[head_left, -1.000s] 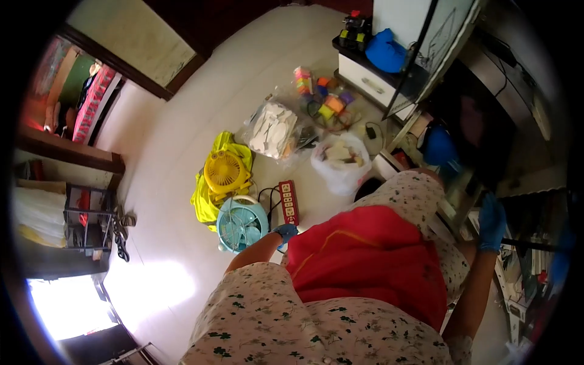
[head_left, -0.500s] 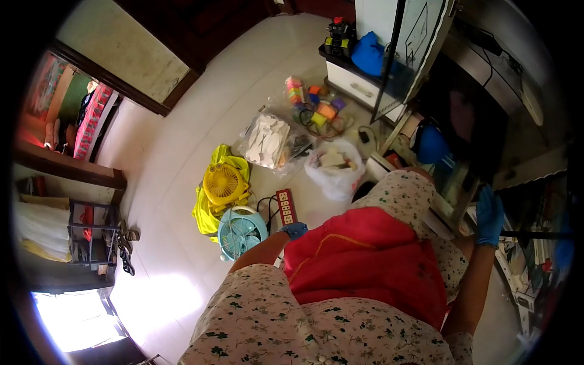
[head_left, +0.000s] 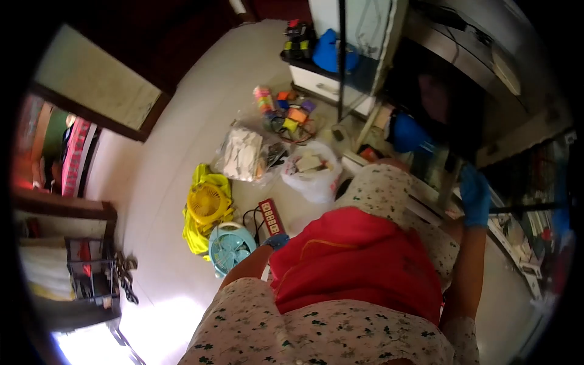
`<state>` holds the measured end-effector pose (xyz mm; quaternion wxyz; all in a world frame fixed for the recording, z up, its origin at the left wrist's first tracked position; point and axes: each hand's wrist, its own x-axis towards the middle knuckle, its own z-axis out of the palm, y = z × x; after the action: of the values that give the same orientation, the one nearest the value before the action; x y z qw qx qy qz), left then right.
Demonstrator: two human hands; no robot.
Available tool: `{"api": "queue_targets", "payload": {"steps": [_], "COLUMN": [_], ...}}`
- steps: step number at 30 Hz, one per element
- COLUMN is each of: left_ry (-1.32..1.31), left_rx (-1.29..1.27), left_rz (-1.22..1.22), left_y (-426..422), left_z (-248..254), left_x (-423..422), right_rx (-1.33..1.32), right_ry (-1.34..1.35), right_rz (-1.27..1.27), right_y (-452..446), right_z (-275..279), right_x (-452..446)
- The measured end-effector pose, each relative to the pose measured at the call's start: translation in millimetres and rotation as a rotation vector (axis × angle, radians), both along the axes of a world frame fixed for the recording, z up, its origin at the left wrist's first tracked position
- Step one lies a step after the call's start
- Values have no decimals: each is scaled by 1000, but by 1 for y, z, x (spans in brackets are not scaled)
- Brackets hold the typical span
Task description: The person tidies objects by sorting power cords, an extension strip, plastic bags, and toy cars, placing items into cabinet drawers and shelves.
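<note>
The left hand [head_left: 277, 241], in a blue glove, is partly hidden at the left edge of the red cloth [head_left: 359, 267] that lies over the person's lap; whether its fingers are spread or pressed together I cannot tell. The right hand [head_left: 475, 196], gloved in blue too, is raised on the other side of the lap, its fingers pointing forward and close together. It seems to be at the edge of the white frame [head_left: 514, 255], though that side is dim and blurred, and I cannot tell whether it grips anything.

Just ahead of the left hand is the red power strip [head_left: 270, 216], its near end right by the glove. The light-blue fan [head_left: 232, 250] stands near, to that hand's left, and past it the yellow fan [head_left: 207, 202] is on a bright yellow cloth [head_left: 193, 234]. Farther forward and to the left hand's right, a white plastic bag [head_left: 316, 187] sits open with pale pieces inside. Beyond the power strip lies a clear bag [head_left: 243, 153] of flat white pieces, and past that are colored blocks [head_left: 293, 115].

Forward and left of the right hand is a blue object [head_left: 409, 132], with a dark panel [head_left: 426, 91] behind it. Farthest ahead of both hands, a low cabinet [head_left: 325, 87] carries a toy truck [head_left: 298, 42] and a blue bundle [head_left: 331, 53].
</note>
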<state>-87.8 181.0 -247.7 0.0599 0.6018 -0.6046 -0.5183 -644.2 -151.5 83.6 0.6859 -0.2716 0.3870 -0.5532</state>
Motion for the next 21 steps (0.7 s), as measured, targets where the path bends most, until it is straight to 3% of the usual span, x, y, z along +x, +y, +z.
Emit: {"api": "queue_targets", "payload": {"steps": [2, 5, 8, 11, 14, 16, 17, 18, 19, 21], "left_ry": [94, 174, 427, 486, 240, 89, -159, -159, 133, 426], "left_rx": [115, 232, 250, 445, 262, 185, 158, 160, 210, 256], "left_rz": [102, 191, 214, 390, 254, 106, -14, -13, 149, 311], "left_y": [3, 5, 2, -1, 7, -9, -24, -19, -12, -9], "left_z": [-4, -18, -22, -13, -35, 2, 24, 20, 11, 0], "left_x": [1, 6, 12, 6, 11, -1, -12, -10, -7, -7], "right_rx": [28, 24, 9, -9, -22, -27, -32, -34, -40, -28], "right_ry": [97, 72, 95, 89, 56, 87, 64, 45, 36, 22], "right_rz": [-122, -19, -4, -13, -62, -59, -46, -34, -33, -46], "right_y": [11, 8, 8, 11, 12, 12, 11, 10, 10, 11], "right_z": [21, 13, 9, 14, 15, 16, 14, 13, 12, 15], "right_x": [23, 11, 9, 12, 16, 17, 14, 11, 10, 12]}}
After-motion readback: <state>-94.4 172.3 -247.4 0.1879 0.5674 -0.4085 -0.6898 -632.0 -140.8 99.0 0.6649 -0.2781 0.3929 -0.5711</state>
